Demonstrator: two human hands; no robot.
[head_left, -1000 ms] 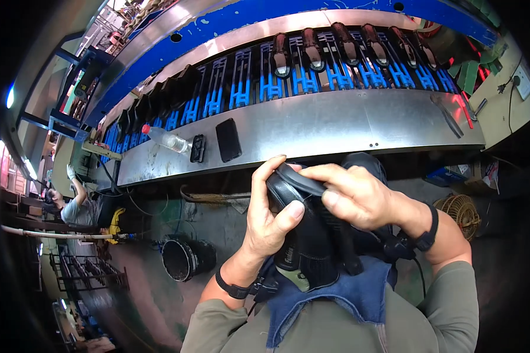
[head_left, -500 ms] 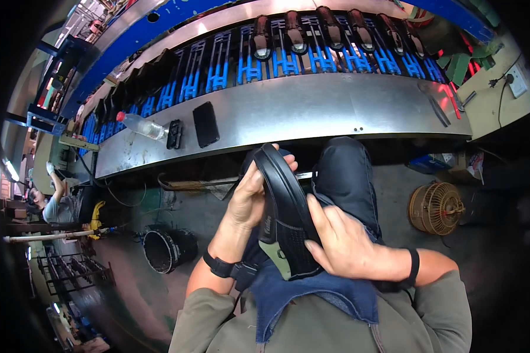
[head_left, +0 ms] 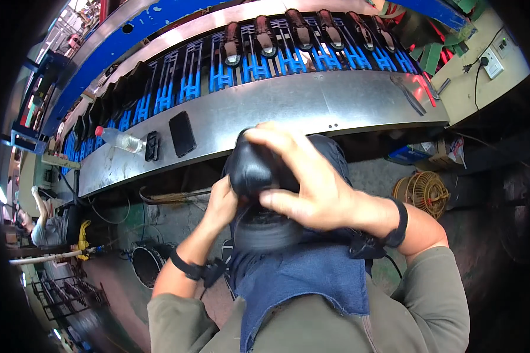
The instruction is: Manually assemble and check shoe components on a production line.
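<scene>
A black shoe [head_left: 254, 167] is held over my lap, its rounded, glossy toe pointing away from me and its heel end blurred by motion. My left hand [head_left: 221, 203] is closed round the shoe's left side, with the fingertips hidden behind it. Across the top and right side reaches my right hand [head_left: 312, 188], its fingers near the toe tip and its thumb on the upper by the opening. A blue apron [head_left: 312, 282] lies beneath the shoe.
Ahead runs a metal ledge [head_left: 247, 115] bearing a phone [head_left: 182, 133], a small black device [head_left: 152, 146], a bottle [head_left: 121, 140] and pliers [head_left: 409, 97]. Behind it, several shoes [head_left: 265, 36] sit on a blue-pronged rack. A round wire cage [head_left: 428, 194], a bucket [head_left: 150, 265] and a distant person [head_left: 50, 229] flank me.
The shoe has turned from showing its sole edge and side to showing its toe and upper. My right hand has moved from its side up over the toe. The view has shifted right.
</scene>
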